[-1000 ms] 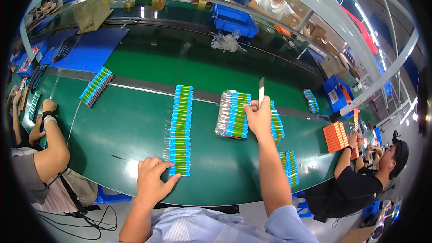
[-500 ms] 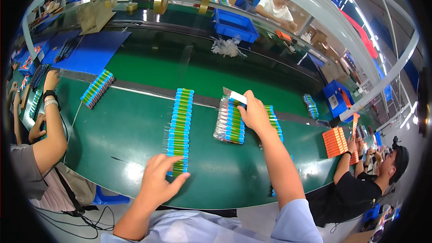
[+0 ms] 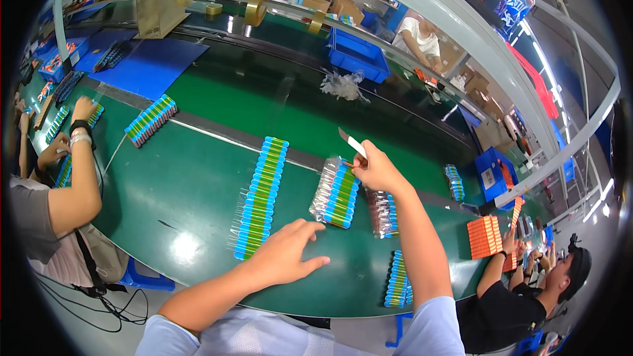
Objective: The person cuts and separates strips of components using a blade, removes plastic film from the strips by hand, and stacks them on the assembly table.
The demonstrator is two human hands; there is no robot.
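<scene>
My right hand [image 3: 381, 168] grips a utility knife with a white handle [image 3: 356, 148], its blade angled up and to the left. The fingers are at the top corner of a bundle of slim blue-and-green pieces [image 3: 342, 199], whose left side shows silvery clear plastic. My left hand [image 3: 283, 255] is empty, fingers apart, just below that bundle. To its upper left, a long row of the same blue-and-green pieces [image 3: 265, 188] lies on the green table, thin clear strips or pins sticking out on its left. Another bundle [image 3: 381, 214] is partly hidden by my right forearm.
More blue-and-green bundles lie at the left [image 3: 151, 120], right [image 3: 453, 182] and front right [image 3: 396, 281]. Orange stacked pieces [image 3: 484, 237] sit by a co-worker in black. Across the belt are crumpled plastic [image 3: 345, 86] and a blue bin [image 3: 358, 59]. Another worker's arm [image 3: 80, 171] is at left.
My left hand has moved right, from the long row's lower end toward the plastic-sided bundle. My right hand, still with the knife, stays at that bundle's top. The view has shifted slightly.
</scene>
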